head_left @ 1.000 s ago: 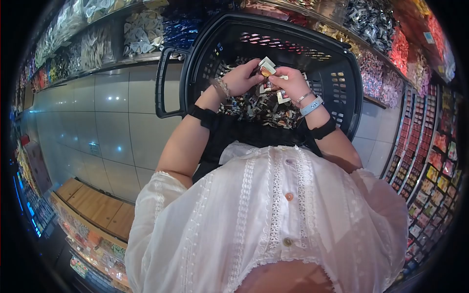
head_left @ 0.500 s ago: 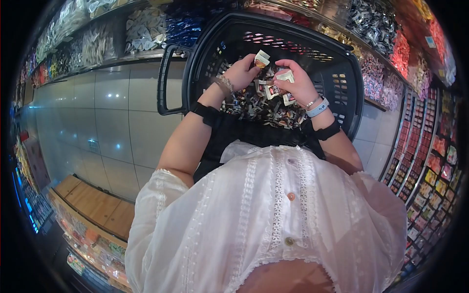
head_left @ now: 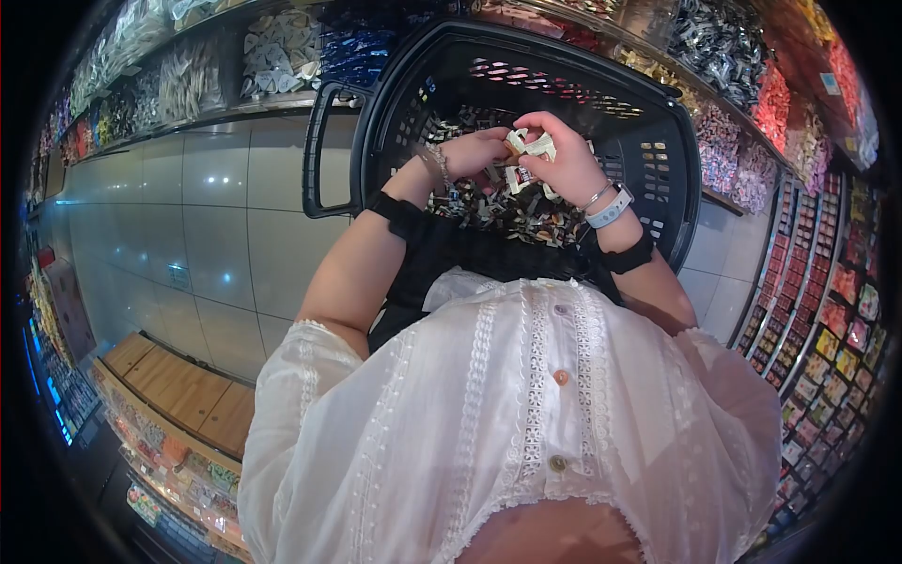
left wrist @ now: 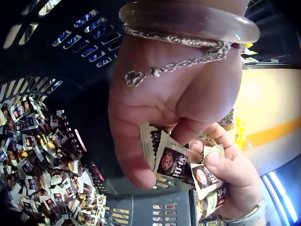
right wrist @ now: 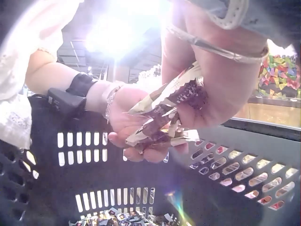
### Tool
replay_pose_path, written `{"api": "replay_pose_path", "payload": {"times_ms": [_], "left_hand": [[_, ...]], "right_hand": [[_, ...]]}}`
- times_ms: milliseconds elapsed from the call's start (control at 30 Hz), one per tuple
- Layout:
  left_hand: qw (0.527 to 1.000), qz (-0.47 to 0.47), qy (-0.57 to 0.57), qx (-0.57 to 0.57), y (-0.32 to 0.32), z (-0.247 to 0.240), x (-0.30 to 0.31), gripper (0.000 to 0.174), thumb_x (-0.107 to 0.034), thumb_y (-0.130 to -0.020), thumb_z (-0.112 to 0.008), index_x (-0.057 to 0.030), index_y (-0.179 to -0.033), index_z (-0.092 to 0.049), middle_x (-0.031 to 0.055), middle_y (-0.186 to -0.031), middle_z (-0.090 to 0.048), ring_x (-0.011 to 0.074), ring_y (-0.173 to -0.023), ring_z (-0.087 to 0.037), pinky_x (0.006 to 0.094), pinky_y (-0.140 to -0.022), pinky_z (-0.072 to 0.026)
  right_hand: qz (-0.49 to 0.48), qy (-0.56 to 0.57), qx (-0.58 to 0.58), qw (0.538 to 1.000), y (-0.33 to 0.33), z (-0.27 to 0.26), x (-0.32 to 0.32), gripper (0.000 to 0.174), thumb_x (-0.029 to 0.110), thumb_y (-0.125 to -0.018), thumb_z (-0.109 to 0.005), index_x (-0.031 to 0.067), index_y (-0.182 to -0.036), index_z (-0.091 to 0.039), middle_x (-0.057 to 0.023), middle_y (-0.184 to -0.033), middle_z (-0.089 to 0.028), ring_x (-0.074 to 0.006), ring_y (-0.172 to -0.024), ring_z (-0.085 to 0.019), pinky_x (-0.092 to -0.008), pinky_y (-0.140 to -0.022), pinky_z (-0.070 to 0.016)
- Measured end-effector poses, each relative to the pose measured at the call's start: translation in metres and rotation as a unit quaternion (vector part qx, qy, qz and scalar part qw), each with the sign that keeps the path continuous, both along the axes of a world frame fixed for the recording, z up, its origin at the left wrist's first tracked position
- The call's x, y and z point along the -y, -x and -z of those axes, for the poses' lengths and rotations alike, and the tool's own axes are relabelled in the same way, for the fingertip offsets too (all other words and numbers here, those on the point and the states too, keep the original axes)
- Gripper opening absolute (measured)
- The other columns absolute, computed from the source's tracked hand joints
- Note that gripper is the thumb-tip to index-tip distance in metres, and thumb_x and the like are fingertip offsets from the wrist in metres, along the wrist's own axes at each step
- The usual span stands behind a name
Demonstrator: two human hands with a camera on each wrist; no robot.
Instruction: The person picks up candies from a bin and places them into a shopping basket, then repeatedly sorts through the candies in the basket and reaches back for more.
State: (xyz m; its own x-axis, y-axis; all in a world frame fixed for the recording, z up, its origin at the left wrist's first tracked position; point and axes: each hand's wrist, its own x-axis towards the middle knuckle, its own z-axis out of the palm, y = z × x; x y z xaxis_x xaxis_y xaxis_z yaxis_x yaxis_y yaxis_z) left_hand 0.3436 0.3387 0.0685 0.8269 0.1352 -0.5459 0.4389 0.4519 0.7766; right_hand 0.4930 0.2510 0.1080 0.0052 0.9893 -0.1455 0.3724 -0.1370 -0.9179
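Both hands meet over a black basket (head_left: 669,141) with many small wrapped packets (head_left: 536,221) in its bottom. In the left wrist view, the left hand (left wrist: 174,89) holds brown-and-cream packets (left wrist: 175,165) between thumb and fingers. Beside it the right hand (left wrist: 240,181) grips more packets (left wrist: 204,181), its thumb on top; the two bunches touch or overlap. From the right wrist, several packets (right wrist: 162,113) stick out of the right hand (right wrist: 221,80), and the left hand (right wrist: 131,110) is just behind them with its fingers bent under.
Shelves of bagged goods (head_left: 188,85) run along the top left, with more goods (head_left: 719,52) at the top right. Racks of small packs (head_left: 799,273) stand on the right. The basket's handle (head_left: 316,155) points left over the tiled floor (head_left: 216,244). A wooden ledge (head_left: 178,390) is at lower left.
The left hand parted from the right with a packet, then came back beside it. The right hand turned palm-inward around its packets.
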Motion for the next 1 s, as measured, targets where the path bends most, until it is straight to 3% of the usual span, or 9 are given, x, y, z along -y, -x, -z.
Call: {"api": "replay_pose_path", "payload": {"times_ms": [267,567,600,667,733,867,900,967,1000], "left_hand": [[0.996,0.039,-0.016,0.073,0.004,-0.006,0.002,0.036,-0.031,-0.085,-0.042,-0.0073,-0.112,-0.040,0.0006,-0.091,-0.053,0.0073,-0.074,-0.052,0.0211,-0.054,-0.0464],[0.997,-0.069,-0.022,0.003,0.003,0.000,-0.001,0.032,-0.026,-0.086,-0.042,-0.0068,-0.112,-0.042,0.0014,-0.086,-0.054,0.0080,-0.065,-0.052,0.0218,-0.051,-0.0449],[0.997,-0.079,-0.017,0.010,0.002,0.002,-0.001,0.032,-0.025,-0.086,-0.042,-0.0068,-0.112,-0.042,0.0018,-0.087,-0.054,0.0083,-0.066,-0.053,0.0224,-0.052,-0.0455],[0.996,-0.089,-0.013,0.017,0.001,0.001,-0.001,0.032,-0.025,-0.086,-0.042,-0.0068,-0.113,-0.042,0.0022,-0.088,-0.054,0.0087,-0.066,-0.053,0.0229,-0.053,-0.0462],[0.994,-0.100,-0.030,0.012,0.001,-0.001,-0.001,0.033,-0.025,-0.086,-0.042,-0.0060,-0.113,-0.041,0.0033,-0.092,-0.053,0.0103,-0.073,-0.054,0.0244,-0.056,-0.0484],[0.991,-0.118,-0.042,0.038,0.001,0.007,0.000,0.034,-0.025,-0.086,-0.042,-0.0060,-0.114,-0.040,0.0046,-0.095,-0.052,0.0121,-0.081,-0.053,0.0260,-0.059,-0.0499],[0.990,-0.119,-0.060,0.035,0.000,0.006,0.000,0.034,-0.025,-0.086,-0.042,-0.0060,-0.115,-0.039,0.0049,-0.097,-0.052,0.0126,-0.083,-0.052,0.0267,-0.060,-0.0501],[0.989,-0.120,-0.078,0.032,0.000,0.008,0.000,0.035,-0.026,-0.086,-0.041,-0.0060,-0.115,-0.039,0.0052,-0.098,-0.051,0.0130,-0.086,-0.052,0.0274,-0.061,-0.0504],[0.990,-0.117,-0.073,0.043,-0.001,0.010,0.000,0.034,-0.025,-0.087,-0.041,-0.0062,-0.115,-0.039,0.0051,-0.099,-0.051,0.0129,-0.085,-0.052,0.0277,-0.062,-0.0502]], "right_hand": [[-0.007,0.026,-0.105,0.994,-0.011,-0.001,-0.003,0.040,0.002,-0.065,-0.063,0.0064,-0.102,-0.048,-0.0016,-0.083,-0.046,-0.0085,-0.076,-0.048,-0.0221,-0.065,-0.0431],[0.021,0.095,-0.091,0.991,-0.033,0.031,0.011,0.039,-0.003,-0.066,-0.060,0.0046,-0.102,-0.048,-0.0006,-0.084,-0.046,-0.0082,-0.077,-0.048,-0.0205,-0.066,-0.0447],[0.028,0.105,-0.082,0.991,-0.033,0.042,0.015,0.036,0.000,-0.065,-0.061,0.0041,-0.099,-0.050,-0.0011,-0.082,-0.049,-0.0095,-0.076,-0.049,-0.0228,-0.070,-0.0425],[-0.012,0.003,0.127,0.992,-0.028,0.057,0.021,0.036,0.013,-0.069,-0.060,0.0030,-0.103,-0.050,-0.0084,-0.088,-0.056,-0.0148,-0.077,-0.054,-0.0252,-0.068,-0.0434],[-0.028,0.255,0.095,0.962,-0.024,0.056,0.022,0.037,0.016,-0.070,-0.060,0.0027,-0.104,-0.051,-0.0104,-0.088,-0.057,-0.0152,-0.076,-0.056,-0.0247,-0.066,-0.0431],[-0.038,0.133,0.234,0.962,-0.013,0.055,0.019,0.031,0.019,-0.074,-0.059,0.0013,-0.098,-0.053,-0.0071,-0.081,-0.058,-0.0112,-0.070,-0.055,-0.0231,-0.062,-0.0428],[0.002,0.128,0.060,0.990,-0.009,0.052,0.016,0.027,0.016,-0.076,-0.057,0.0013,-0.098,-0.052,-0.0049,-0.082,-0.057,-0.0096,-0.071,-0.054,-0.0219,-0.064,-0.0428],[0.079,0.107,-0.287,0.949,-0.001,0.047,0.010,0.019,0.011,-0.081,-0.053,0.0014,-0.097,-0.052,-0.0004,-0.084,-0.056,-0.0065,-0.073,-0.053,-0.0197,-0.067,-0.0429],[0.080,0.107,-0.286,0.949,0.001,0.046,0.008,0.019,0.011,-0.081,-0.053,0.0014,-0.097,-0.052,-0.0004,-0.084,-0.056,-0.0065,-0.073,-0.053,-0.0197,-0.067,-0.0429]]}}
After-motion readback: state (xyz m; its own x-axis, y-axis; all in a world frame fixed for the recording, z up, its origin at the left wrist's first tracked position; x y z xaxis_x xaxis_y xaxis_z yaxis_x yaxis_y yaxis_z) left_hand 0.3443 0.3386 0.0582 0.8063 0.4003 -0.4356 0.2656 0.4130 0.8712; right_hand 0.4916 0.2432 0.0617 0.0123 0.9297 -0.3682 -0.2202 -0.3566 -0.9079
